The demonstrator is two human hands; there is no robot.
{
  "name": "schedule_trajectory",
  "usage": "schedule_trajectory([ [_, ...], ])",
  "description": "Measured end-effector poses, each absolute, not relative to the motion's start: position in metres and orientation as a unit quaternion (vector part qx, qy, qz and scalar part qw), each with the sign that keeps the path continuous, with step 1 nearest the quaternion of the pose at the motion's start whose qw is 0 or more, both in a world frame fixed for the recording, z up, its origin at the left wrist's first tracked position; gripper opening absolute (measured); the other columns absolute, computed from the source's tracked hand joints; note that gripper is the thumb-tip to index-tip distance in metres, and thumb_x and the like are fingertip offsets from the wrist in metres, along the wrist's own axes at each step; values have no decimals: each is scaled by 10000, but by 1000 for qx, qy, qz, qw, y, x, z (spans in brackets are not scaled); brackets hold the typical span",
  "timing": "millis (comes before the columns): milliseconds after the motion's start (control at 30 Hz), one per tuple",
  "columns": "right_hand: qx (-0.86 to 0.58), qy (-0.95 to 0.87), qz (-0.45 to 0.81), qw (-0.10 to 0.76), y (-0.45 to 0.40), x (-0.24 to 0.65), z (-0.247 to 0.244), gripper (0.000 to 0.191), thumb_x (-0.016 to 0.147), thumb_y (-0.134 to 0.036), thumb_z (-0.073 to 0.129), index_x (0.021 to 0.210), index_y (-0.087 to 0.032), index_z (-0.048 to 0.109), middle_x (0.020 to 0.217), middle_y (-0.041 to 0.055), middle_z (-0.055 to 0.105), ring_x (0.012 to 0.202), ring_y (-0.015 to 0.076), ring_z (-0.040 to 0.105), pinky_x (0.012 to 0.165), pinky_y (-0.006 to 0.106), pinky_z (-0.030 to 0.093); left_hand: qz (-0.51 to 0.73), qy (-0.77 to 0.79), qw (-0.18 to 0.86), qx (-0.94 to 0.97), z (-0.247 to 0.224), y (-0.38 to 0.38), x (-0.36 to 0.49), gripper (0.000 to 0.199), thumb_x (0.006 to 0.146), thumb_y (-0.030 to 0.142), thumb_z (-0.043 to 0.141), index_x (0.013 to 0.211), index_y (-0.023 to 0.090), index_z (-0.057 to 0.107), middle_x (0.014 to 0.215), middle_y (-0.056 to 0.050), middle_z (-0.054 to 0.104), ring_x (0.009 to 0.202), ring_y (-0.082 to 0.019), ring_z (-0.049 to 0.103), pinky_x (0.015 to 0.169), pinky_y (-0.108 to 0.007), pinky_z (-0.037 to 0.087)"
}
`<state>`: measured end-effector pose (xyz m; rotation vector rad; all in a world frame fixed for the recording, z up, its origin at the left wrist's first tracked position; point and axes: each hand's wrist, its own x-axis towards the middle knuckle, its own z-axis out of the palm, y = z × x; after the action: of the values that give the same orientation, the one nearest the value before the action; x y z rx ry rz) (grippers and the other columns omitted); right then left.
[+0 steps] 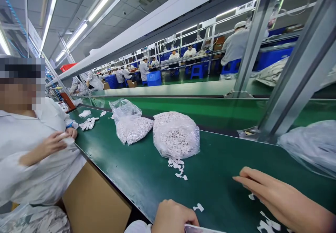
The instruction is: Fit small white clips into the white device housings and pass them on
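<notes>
Left grip (173, 217) closed on a pale strip (202, 230), one white scrap (198, 207) just beside it, right grip (285, 198) open above white paper scraps (265, 224), two full plastic bags (175, 136) farther along the green worktop (223, 166)

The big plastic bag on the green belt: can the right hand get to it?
Probably yes: the right hand is over the green belt, and nothing stands between it and the big plastic bag.
</notes>
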<state>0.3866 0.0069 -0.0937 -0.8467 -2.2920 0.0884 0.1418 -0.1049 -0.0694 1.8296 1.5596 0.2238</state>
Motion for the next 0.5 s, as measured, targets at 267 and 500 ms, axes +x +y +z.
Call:
schedule_trajectory([
  [267, -316, -893, -61, 314, -24, 346, -76, 411, 915, -218, 148, 955, -160, 553, 846, 99, 542, 553, 141, 577, 426, 241, 447, 203, 618, 349, 675, -68, -113, 143, 143, 517, 224, 451, 543, 191, 588, 465, 37, 383, 473, -95, 325, 515, -229, 256],
  [500, -355, -869, 27, 343, -25, 341, -56, 293, 901, -253, 248, 864, -183, 530, 832, 79, 542, 614, 148, 570, 509, 259, 478, 210, 619, 349, 671, -61, -117, 143, 79, 549, 203, 438, 522, 177, 508, 483, 48, 387, 482, -86, 319, 515, -219, 236],
])
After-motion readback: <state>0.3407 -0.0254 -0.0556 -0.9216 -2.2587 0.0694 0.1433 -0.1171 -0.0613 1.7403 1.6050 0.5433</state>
